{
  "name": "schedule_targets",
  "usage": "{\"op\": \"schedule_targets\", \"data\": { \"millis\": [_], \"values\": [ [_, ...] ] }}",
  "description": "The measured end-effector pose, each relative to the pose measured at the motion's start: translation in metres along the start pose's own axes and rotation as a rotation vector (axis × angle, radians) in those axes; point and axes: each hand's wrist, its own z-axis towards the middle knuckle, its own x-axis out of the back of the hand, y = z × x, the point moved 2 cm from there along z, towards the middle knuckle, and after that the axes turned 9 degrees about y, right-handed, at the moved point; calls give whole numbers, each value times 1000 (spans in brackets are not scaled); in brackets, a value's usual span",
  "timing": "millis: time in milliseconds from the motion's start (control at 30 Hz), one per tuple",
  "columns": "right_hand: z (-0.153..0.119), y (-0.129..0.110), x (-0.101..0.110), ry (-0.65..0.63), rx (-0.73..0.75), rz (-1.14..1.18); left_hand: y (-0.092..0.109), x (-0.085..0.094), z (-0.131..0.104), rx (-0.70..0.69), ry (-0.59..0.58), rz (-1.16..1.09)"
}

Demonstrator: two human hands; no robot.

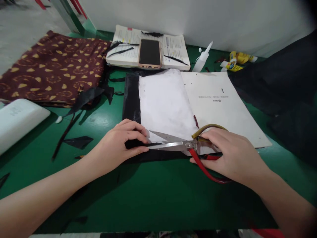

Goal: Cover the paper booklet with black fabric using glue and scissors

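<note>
My right hand (230,153) is closed round the handles of a pair of scissors (170,145), one handle red and one yellowish. The blades are parted and point left along the near edge of a white sheet (164,102). Under that sheet lies black cloth (131,99), which shows along its left and near sides. My left hand (131,138) pinches the cloth's near edge between thumb and fingers, right by the blade tips. Beneath the sheet's right side is a larger cream paper or booklet (213,102).
A phone (150,53) rests on an open book (121,59) at the back. Nearby are a white glue bottle (201,59) and yellow tubes (234,66). Patterned brown cloth (56,69) and a white case-like object (19,122) lie left, with black scraps (78,142). Dark fabric (279,82) is at right.
</note>
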Motion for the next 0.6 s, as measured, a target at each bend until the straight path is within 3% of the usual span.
{"op": "schedule_targets", "data": {
  "millis": [333,500,600],
  "values": [
    [29,13,5,115,363,-105,0,3,-1,-4,-23,-49],
    [41,15,-3,144,442,-118,1,1,-1,-8,58,-101],
    [43,15,-8,145,479,-128,2,1,-1,-16,42,-104]
  ]
}}
